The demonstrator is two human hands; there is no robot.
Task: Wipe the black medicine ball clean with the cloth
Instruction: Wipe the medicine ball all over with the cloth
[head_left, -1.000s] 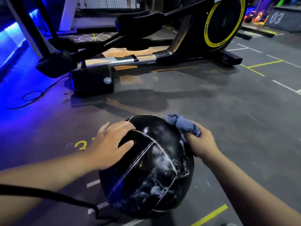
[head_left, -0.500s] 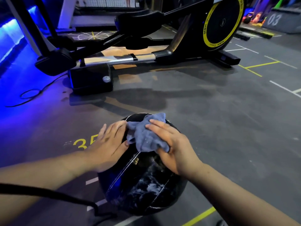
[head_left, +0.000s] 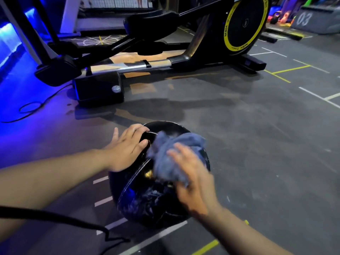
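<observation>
while the ball (head_left: 145, 201) sits on the floor (head_left: 261, 148), nearer than the elliptical (head_left: 211, 43), the left hand (head_left: 127, 148) lies spread flat on its upper left side and the right hand (head_left: 195, 184), blurred, presses the crumpled cloth (head_left: 171, 159) onto its top with fingers (head_left: 177, 152) stretched out.

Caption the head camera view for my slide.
Right hand presses a blue cloth onto the black medicine ball; left hand rests flat on it.

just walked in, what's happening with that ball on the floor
A person is wiping a black medicine ball on the gym floor. The left hand lies flat on its upper left side, steadying it; the right hand, motion-blurred, presses a blue-grey cloth onto the top. Its lower front shows whitish smears.
</observation>
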